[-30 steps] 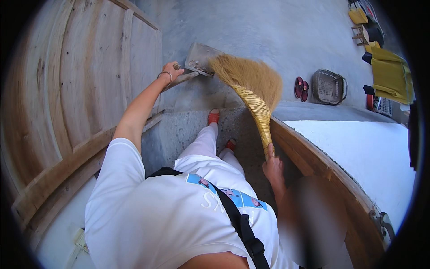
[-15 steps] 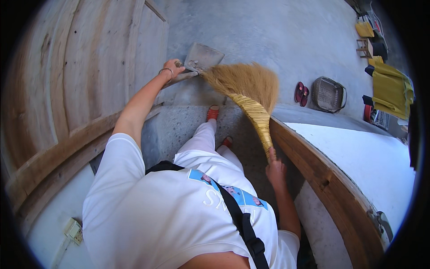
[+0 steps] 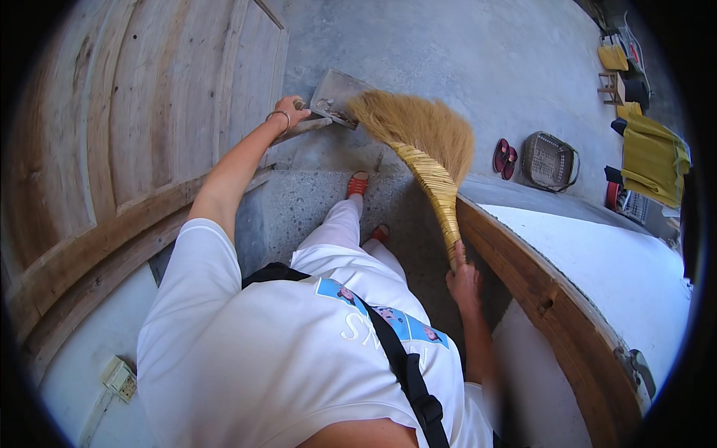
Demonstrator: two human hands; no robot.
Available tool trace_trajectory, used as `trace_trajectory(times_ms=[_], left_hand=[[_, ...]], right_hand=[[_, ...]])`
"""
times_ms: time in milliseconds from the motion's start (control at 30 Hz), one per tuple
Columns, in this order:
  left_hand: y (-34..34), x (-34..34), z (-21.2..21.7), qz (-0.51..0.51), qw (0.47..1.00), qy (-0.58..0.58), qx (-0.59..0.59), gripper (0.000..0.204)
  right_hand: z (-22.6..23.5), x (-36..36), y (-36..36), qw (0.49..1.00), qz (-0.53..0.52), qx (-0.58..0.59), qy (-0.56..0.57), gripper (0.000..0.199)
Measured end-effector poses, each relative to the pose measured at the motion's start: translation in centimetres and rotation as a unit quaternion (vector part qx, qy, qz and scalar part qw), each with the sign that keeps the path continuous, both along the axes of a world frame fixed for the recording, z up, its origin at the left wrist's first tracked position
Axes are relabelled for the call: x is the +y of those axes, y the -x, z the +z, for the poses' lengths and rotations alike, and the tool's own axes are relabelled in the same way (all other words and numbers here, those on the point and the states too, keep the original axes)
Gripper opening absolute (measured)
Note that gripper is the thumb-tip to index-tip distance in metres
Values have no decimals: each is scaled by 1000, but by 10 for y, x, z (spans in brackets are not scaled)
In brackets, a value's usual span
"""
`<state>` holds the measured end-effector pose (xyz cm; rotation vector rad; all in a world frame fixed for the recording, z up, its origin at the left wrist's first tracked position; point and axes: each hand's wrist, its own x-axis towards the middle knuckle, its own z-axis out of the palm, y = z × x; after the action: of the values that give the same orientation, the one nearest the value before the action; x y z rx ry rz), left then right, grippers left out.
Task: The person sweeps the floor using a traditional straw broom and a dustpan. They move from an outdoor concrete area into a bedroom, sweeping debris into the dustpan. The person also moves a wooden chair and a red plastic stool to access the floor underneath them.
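Note:
In my right hand point(image 3: 466, 284) is the bound handle of a straw broom point(image 3: 422, 138), whose tan bristles fan out up and to the left. Their left tip lies at the open side of a grey dustpan point(image 3: 336, 88), which has bits of debris point(image 3: 340, 112) in it. My left hand point(image 3: 291, 112) is closed round the end of the dustpan's handle, by the wooden door panel. The fingers of both hands are curled, and part of each grip is hidden.
A wooden door point(image 3: 164, 97) stands at left, and a wooden frame beam point(image 3: 553, 306) runs along the right. On the concrete floor point(image 3: 515, 67) are dark red slippers point(image 3: 505, 158) and a grey basket point(image 3: 549, 160). Yellow cloth point(image 3: 653, 157) hangs at far right. My feet wear red sandals point(image 3: 358, 183).
The broom has shifted slightly right, away from the dustpan, uncovering more of the debris in it. My right hand has moved a little right and down with the handle. My left hand barely moved.

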<state>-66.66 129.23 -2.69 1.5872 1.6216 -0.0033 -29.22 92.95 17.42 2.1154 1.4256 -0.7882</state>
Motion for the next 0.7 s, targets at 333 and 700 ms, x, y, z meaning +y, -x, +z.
trace_trajectory(times_ms=[333, 700], left_hand=[[4, -10, -2, -55, 996, -74, -14, 31], [-22, -21, 0, -80, 994, -78, -5, 31]], right_hand=[[-45, 32, 7, 996, 2, -36, -88, 76], [-89, 50, 42, 962, 195, -178, -65, 58]])
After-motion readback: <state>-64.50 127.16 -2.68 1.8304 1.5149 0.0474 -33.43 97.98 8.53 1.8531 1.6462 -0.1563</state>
